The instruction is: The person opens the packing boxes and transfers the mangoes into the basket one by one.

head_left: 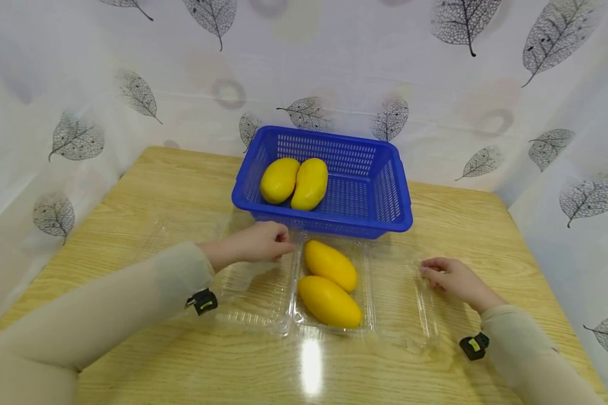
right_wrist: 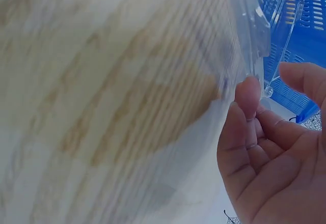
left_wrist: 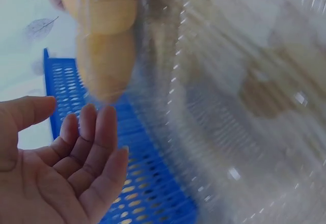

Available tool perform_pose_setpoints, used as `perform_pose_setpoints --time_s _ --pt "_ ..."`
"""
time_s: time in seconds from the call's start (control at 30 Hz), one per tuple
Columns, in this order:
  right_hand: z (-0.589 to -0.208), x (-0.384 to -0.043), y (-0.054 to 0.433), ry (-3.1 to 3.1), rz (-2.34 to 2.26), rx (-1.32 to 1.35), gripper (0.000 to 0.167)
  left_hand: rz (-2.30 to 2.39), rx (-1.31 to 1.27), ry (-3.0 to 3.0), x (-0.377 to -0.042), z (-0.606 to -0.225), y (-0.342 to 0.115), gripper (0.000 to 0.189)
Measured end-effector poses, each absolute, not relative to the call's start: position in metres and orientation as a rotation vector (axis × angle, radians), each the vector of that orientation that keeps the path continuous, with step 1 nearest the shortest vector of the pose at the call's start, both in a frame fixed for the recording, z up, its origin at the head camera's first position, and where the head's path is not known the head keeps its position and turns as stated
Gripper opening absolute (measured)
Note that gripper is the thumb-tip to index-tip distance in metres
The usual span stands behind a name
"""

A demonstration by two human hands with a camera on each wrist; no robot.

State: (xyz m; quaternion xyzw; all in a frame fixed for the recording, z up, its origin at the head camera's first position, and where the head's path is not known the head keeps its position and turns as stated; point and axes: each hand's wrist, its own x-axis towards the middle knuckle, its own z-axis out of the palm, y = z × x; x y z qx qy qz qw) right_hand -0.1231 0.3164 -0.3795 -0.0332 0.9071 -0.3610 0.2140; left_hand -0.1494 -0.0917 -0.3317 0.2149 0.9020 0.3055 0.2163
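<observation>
My left hand (head_left: 268, 242) is beside the left rim of a clear plastic clamshell box (head_left: 370, 281), fingers loosely bent. In the left wrist view that hand's palm and fingers (left_wrist: 86, 168) show, holding nothing. Two yellow mangoes (head_left: 331, 264) (head_left: 329, 302) lie side by side in the box. My right hand (head_left: 458, 279) is at the far outer corner of the box's clear lid (head_left: 400, 298), which is folded out to the right. In the right wrist view its fingertips (right_wrist: 248, 94) are at the lid's edge, the thumb on the other side.
Behind the box stands a blue basket (head_left: 385, 222) with two more mangoes (head_left: 280, 180) (head_left: 310, 184) in its left half. Another clear clamshell box (head_left: 255, 292) lies open to the left, under my left hand. A leaf-print curtain (head_left: 334, 67) surrounds the wooden table (head_left: 182, 360).
</observation>
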Motion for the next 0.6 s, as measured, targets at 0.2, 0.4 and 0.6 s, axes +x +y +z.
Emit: perform_pose_setpoints --time_s 0.2,0.4,0.6 --pt "-0.382 -0.122 0.312 2.514 -0.985 -0.077 0.052 0.816 0.644 2.679 -0.15 -0.31 -0.102 0.019" --pt "-0.383 -0.121 0.31 2.521 -0.97 -0.083 0.051 0.608 0.585 3.089 -0.163 -0.297 -0.119 0.027" --pt "-0.381 -0.121 0.31 2.502 -0.97 -0.066 0.054 0.351 0.381 3.103 -0.188 -0.315 -0.145 0.081"
